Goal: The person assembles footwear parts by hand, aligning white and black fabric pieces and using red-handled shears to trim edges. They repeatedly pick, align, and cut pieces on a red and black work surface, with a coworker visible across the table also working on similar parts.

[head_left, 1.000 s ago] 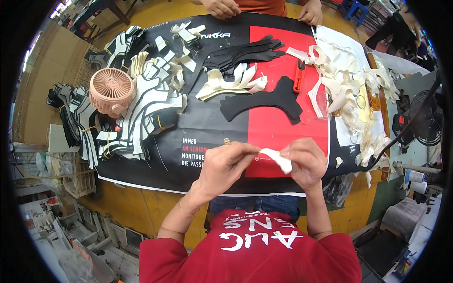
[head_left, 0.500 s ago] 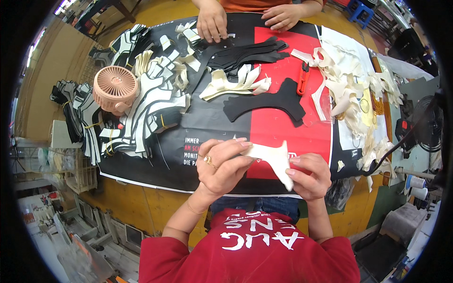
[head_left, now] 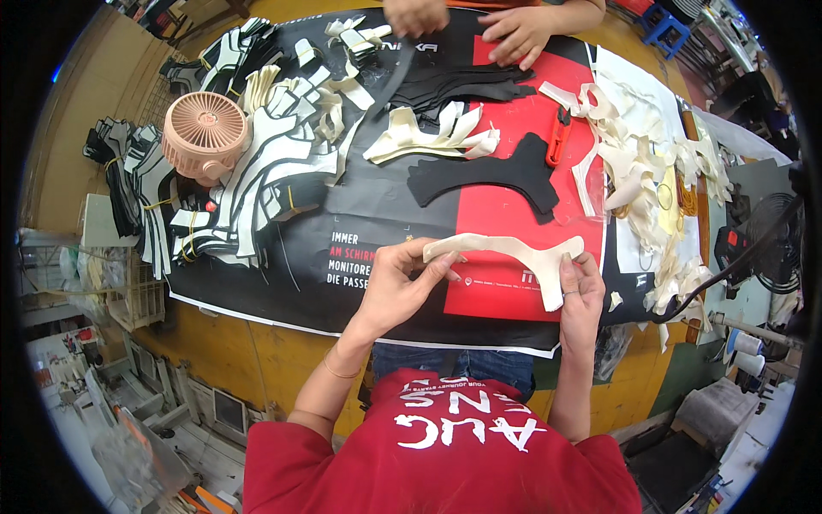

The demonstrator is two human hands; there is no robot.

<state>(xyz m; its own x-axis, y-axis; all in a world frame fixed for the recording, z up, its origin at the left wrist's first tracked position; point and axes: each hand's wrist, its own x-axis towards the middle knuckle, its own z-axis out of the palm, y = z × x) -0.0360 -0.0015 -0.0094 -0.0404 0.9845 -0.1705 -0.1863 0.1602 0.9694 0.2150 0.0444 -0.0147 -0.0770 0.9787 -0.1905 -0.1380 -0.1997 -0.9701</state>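
Observation:
A cream-white Y-shaped fabric piece (head_left: 548, 267) is stretched out between my hands, just above the near part of the table mat. My left hand (head_left: 402, 281) pinches its long left end between thumb and fingers. At the forked right end, my right hand (head_left: 582, 289) grips it near the edge. Beyond the piece lies a black Y-shaped piece (head_left: 524, 171), apparently a stack. Farther back sit several loose cream pieces (head_left: 398, 141) and a pile of black cut pieces (head_left: 458, 87). To the right, a red utility knife (head_left: 558, 139) rests on the mat.
A pink fan (head_left: 205, 130) stands at left among banded bundles of black-and-white pieces (head_left: 274, 167). Cream scraps (head_left: 629, 150) are heaped at right. Across the table are another person's hands, one blurred (head_left: 417, 15) and one spread (head_left: 518, 32).
The cream piece has been turned and spread wider, its long arm now reaching left. My right hand has moved up and right. The other person's left-side hand has moved back and right.

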